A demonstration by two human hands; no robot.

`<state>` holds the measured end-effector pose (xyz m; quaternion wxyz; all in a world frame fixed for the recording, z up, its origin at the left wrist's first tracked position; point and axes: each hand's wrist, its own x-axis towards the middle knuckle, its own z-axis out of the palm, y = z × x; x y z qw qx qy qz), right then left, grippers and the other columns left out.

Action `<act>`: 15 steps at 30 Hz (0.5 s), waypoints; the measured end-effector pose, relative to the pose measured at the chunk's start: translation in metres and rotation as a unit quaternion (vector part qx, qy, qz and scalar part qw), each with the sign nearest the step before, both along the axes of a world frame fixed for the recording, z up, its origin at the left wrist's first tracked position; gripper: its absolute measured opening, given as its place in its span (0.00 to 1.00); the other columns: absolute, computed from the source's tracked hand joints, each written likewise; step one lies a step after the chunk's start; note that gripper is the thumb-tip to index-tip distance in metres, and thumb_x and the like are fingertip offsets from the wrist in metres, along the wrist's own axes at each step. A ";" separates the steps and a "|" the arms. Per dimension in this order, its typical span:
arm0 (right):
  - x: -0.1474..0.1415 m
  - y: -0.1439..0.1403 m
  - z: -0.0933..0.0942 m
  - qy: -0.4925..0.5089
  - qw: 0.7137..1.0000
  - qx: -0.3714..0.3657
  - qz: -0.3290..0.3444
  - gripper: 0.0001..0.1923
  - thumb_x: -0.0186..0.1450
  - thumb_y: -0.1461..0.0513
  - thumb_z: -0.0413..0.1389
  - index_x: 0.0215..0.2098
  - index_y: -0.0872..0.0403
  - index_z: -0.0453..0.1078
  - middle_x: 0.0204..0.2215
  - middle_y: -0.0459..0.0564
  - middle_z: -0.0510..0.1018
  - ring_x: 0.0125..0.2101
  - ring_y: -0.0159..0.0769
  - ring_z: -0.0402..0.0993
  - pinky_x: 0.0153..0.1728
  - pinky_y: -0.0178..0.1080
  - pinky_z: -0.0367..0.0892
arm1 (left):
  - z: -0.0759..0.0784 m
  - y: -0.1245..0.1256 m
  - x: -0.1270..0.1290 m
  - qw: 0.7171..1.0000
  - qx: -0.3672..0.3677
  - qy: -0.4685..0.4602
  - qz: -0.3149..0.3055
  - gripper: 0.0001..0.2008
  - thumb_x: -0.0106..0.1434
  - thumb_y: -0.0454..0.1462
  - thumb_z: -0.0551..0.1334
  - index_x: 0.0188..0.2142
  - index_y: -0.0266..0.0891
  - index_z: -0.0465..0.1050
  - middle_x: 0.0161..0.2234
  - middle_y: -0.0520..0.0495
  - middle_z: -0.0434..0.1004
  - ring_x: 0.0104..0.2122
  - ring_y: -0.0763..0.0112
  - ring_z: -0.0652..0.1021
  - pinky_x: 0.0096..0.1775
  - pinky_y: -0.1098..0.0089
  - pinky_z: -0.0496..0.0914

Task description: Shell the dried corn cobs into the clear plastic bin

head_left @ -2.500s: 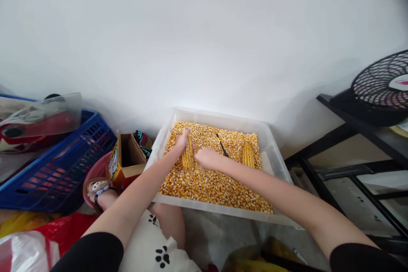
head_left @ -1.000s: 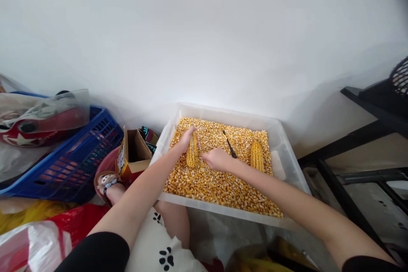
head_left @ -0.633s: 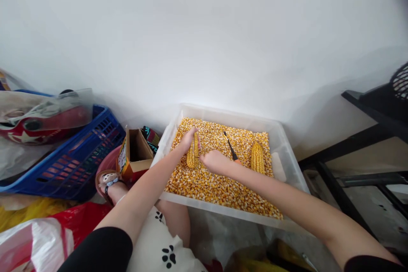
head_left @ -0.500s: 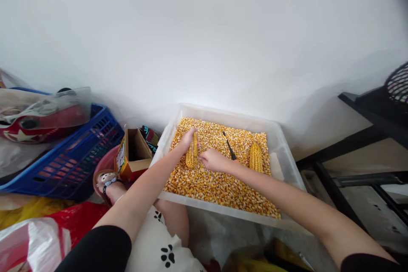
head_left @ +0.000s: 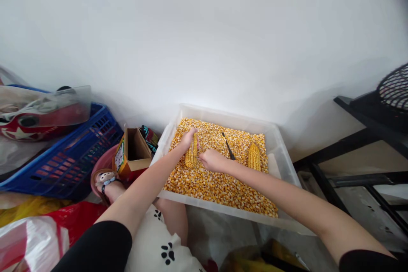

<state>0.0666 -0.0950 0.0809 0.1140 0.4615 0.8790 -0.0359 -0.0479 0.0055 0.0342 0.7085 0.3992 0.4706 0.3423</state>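
with the left hand [head_left: 188, 139] clamped on the corn cob [head_left: 191, 156] and the right hand [head_left: 212, 160] pinching a thin black tool [head_left: 228, 146] against it, a slip could jab fingers or scatter kernels [head_left: 216, 185] over the tray [head_left: 280, 153].

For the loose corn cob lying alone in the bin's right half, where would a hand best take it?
Probably around the middle of the loose cob, from above. It lies flat on the kernels, lengthwise away from the person, both long sides clear; the dark tool lies apart to its left.
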 end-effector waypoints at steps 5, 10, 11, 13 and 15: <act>-0.004 -0.002 0.005 -0.031 0.996 0.010 0.079 0.10 0.58 0.70 0.47 0.33 0.62 0.69 0.28 0.59 0.77 0.31 0.41 0.74 0.31 0.37 0.64 | 0.010 -0.005 0.002 0.999 -0.027 0.010 0.025 0.20 0.52 0.51 0.55 0.28 0.36 0.70 0.12 0.49 0.66 0.14 0.64 0.71 0.18 0.66 0.64; -0.008 -0.003 0.003 0.017 0.999 -0.006 -0.032 0.12 0.61 0.66 0.45 0.31 0.59 0.70 0.28 0.57 0.77 0.31 0.38 0.75 0.29 0.34 0.64 | 0.010 -0.006 0.002 0.999 -0.019 0.009 0.035 0.19 0.53 0.50 0.55 0.29 0.35 0.70 0.11 0.49 0.65 0.14 0.65 0.70 0.18 0.66 0.64; -0.009 -0.003 0.002 0.024 0.999 -0.010 -0.045 0.13 0.62 0.65 0.43 0.32 0.58 0.70 0.29 0.56 0.77 0.31 0.37 0.75 0.29 0.33 0.64 | 0.009 -0.006 0.002 0.999 -0.016 0.010 0.039 0.19 0.53 0.50 0.55 0.29 0.35 0.70 0.12 0.49 0.65 0.14 0.64 0.70 0.18 0.66 0.65; -0.009 -0.005 0.002 0.011 0.999 -0.005 -0.040 0.12 0.61 0.65 0.45 0.33 0.59 0.70 0.29 0.57 0.77 0.31 0.38 0.75 0.30 0.34 0.65 | 0.006 -0.004 0.002 0.999 -0.017 0.009 0.038 0.19 0.53 0.50 0.55 0.29 0.35 0.70 0.12 0.48 0.65 0.15 0.64 0.71 0.19 0.66 0.65; -0.009 -0.007 0.002 -0.021 1.000 0.005 0.000 0.10 0.59 0.67 0.47 0.34 0.61 0.70 0.29 0.59 0.77 0.32 0.40 0.75 0.30 0.36 0.65 | 0.004 -0.003 0.002 0.999 -0.019 0.004 0.033 0.20 0.53 0.51 0.55 0.29 0.35 0.70 0.12 0.48 0.66 0.16 0.63 0.72 0.19 0.66 0.66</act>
